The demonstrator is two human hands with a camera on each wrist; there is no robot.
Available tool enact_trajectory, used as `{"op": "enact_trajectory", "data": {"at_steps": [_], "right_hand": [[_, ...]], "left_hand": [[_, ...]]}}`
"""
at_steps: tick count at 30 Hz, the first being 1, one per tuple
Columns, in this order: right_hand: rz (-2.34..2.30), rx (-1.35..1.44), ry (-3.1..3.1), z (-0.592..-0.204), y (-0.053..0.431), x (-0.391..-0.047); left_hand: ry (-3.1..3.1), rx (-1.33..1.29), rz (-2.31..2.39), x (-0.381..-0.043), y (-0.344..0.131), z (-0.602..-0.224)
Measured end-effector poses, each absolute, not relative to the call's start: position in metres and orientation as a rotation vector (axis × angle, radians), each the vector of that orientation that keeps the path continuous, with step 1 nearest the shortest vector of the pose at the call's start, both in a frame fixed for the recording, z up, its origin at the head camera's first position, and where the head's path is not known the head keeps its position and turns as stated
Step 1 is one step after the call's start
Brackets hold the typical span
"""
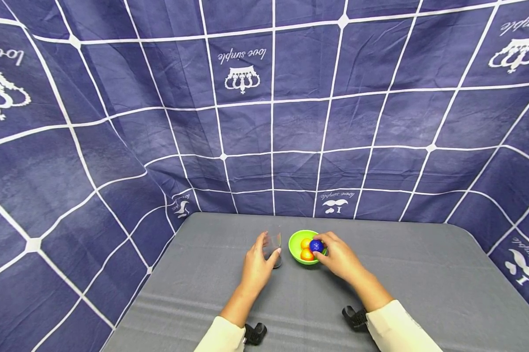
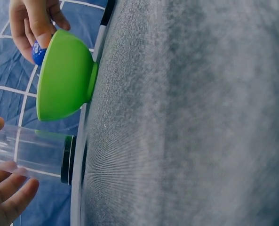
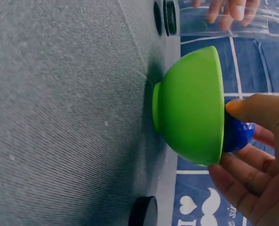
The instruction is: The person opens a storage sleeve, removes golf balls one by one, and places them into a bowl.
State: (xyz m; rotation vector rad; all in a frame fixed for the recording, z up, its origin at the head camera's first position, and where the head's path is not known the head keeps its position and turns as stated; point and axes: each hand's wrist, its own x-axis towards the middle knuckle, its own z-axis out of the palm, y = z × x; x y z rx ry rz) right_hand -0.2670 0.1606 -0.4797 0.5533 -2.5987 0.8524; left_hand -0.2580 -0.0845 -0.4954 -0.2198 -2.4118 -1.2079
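Note:
My left hand (image 1: 257, 266) holds a clear plastic cylinder (image 2: 40, 150) with a black base, thumb on one side and fingers on the other. It stands upright on the grey table, left of a small green bowl (image 1: 294, 244). Over the right side of the bowl, my right hand (image 1: 341, 259) pinches a shiny blue ball (image 1: 316, 246) between thumb and fingers. Two orange balls (image 1: 307, 254) lie in the bowl beside it. In the right wrist view the blue ball (image 3: 238, 133) shows at the bowl's rim, partly hidden by the thumb.
The grey table (image 1: 422, 274) reaches back to a dark blue curtain (image 1: 299, 122) with white lines, which also hangs at both sides. Black straps with mounts (image 1: 355, 318) sit at the wrists, close to the tabletop.

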Motion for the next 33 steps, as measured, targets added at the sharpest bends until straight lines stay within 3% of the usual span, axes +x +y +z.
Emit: {"op": "enact_trajectory", "data": {"at_steps": [33], "right_hand": [[0.644, 0.722, -2.827, -0.457, 0.159, -0.278]], "left_hand": [[-2.459, -0.234, -1.262, -0.261, -0.087, -0.5]]}}
